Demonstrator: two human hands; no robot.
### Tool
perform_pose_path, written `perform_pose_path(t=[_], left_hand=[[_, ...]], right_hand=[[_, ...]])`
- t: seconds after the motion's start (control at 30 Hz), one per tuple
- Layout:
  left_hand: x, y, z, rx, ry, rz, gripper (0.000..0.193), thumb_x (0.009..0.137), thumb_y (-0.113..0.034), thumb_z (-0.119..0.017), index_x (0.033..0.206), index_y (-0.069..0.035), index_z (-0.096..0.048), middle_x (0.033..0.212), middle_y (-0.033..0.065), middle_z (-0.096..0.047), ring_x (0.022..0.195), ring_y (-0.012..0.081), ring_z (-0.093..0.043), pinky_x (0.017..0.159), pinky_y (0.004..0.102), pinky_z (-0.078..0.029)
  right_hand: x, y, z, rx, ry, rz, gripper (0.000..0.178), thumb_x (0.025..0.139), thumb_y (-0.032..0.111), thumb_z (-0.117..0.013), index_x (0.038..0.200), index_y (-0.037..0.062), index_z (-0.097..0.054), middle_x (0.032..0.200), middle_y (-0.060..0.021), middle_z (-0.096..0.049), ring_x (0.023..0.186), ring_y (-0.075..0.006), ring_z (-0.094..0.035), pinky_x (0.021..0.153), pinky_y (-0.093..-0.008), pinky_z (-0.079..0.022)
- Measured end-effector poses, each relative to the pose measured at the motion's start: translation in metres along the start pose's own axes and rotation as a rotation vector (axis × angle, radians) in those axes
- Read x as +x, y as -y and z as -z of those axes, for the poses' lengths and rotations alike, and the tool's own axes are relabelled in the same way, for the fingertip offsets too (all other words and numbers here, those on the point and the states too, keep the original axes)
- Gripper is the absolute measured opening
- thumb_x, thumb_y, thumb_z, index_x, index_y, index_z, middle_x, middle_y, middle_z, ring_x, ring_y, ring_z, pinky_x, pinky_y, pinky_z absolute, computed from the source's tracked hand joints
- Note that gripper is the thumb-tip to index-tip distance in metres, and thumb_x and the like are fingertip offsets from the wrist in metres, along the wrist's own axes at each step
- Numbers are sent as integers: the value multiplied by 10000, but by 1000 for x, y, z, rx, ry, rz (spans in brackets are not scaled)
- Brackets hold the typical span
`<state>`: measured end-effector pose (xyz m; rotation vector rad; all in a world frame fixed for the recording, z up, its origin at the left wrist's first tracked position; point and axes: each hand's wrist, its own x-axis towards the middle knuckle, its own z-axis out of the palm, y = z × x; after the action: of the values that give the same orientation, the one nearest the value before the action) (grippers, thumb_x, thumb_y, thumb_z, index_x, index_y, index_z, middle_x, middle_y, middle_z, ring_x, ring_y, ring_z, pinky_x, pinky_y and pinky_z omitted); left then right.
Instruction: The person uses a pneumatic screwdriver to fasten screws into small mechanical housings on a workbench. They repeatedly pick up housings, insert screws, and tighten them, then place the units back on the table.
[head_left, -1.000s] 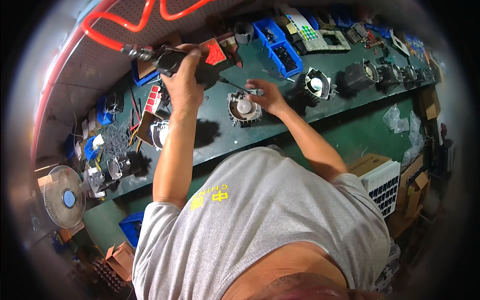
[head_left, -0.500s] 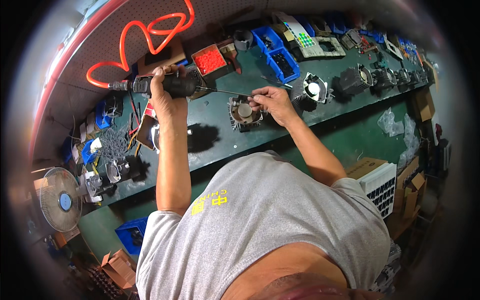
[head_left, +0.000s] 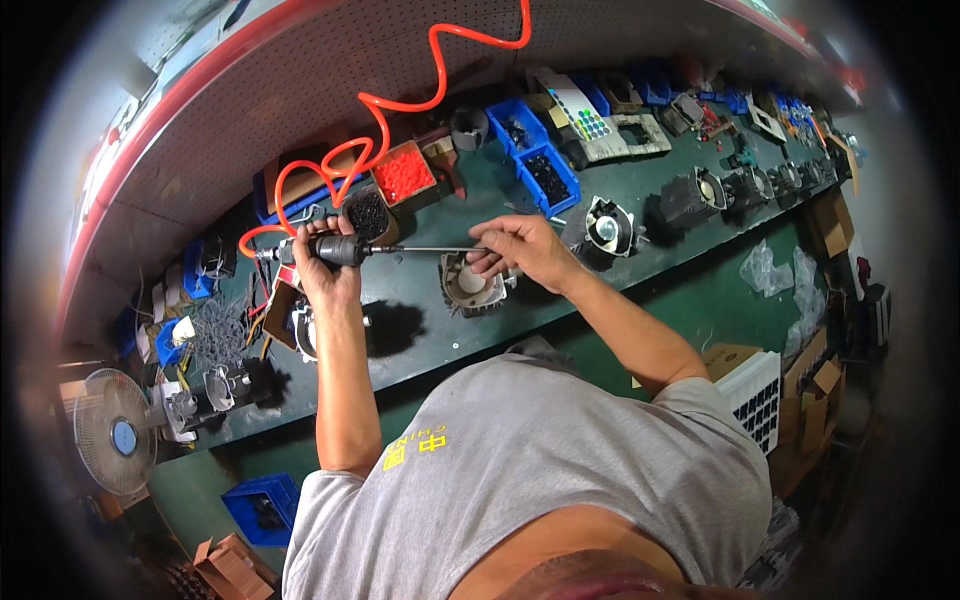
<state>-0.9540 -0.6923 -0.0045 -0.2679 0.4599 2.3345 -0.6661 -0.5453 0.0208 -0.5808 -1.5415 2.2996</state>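
Observation:
My left hand (head_left: pixel 325 272) is wrapped round a dark air screwdriver (head_left: pixel 342 250), held level above the bench. From it a long thin metal bit (head_left: pixel 425 249) points right. At the tip is my right hand (head_left: pixel 528 252), fingers curled and close together; whether a screw sits there is hidden by the fingers. Just below that hand stands a grey finned motor housing (head_left: pixel 468 288), its round opening facing up and partly covered by the fingers. To the right lies another finned housing (head_left: pixel 607 230) with a bright round centre.
An orange coiled hose (head_left: pixel 437 70) runs up from the tool. Along the back are a box of red parts (head_left: pixel 404 174), blue bins (head_left: pixel 548 180) and a brush (head_left: pixel 450 170). More housings (head_left: pixel 693 192) line the right. A fan (head_left: pixel 118 432) stands lower left.
The view has shifted, so the bench sits lower in it. The screwdriver is slightly nearer to me over the housing, and my left hand has rolled round it. The hose has swung right.

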Motion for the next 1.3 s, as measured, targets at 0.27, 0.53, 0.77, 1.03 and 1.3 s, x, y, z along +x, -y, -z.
perform_pose_path(t=[0.27,0.53,0.77,1.03,1.3], left_hand=[[29,23,15,-46,-44,-10,171,973,-159,-639,919,-4,-587,905,109,-627,905,268,-627,921,463,-581],[39,54,8,-47,-130,-30,188,973,-174,-646,943,10,-620,903,111,-655,921,277,-622,952,460,-564],[37,68,7,2,-200,-82,182,970,-176,-653,956,5,-643,925,104,-682,937,271,-648,973,458,-550],[32,68,10,15,-205,-130,189,956,-176,-678,1015,1,-643,927,100,-688,950,270,-636,980,456,-542],[41,68,6,-43,-235,-121,159,963,-166,-664,952,-8,-647,906,97,-681,922,270,-637,968,454,-545]], right_hand=[[95,18,185,-533,-273,-12,307,953,164,-678,1161,-63,-676,937,-101,-730,784,-147,-705,673,-279,-598],[226,-41,319,-1264,-355,97,161,850,106,-672,962,20,-748,913,-255,-711,890,-407,-709,833,-445,-581],[313,-104,344,-1550,-287,58,200,898,34,-556,955,36,-748,1039,-231,-721,1023,-411,-692,897,-480,-570],[342,-128,353,-1674,-232,-117,212,922,30,-557,1005,71,-747,1108,-200,-724,1066,-386,-697,913,-471,-574],[325,-113,361,-1364,-395,-43,145,868,51,-613,961,25,-721,1000,-239,-725,1000,-427,-697,907,-490,-567]])
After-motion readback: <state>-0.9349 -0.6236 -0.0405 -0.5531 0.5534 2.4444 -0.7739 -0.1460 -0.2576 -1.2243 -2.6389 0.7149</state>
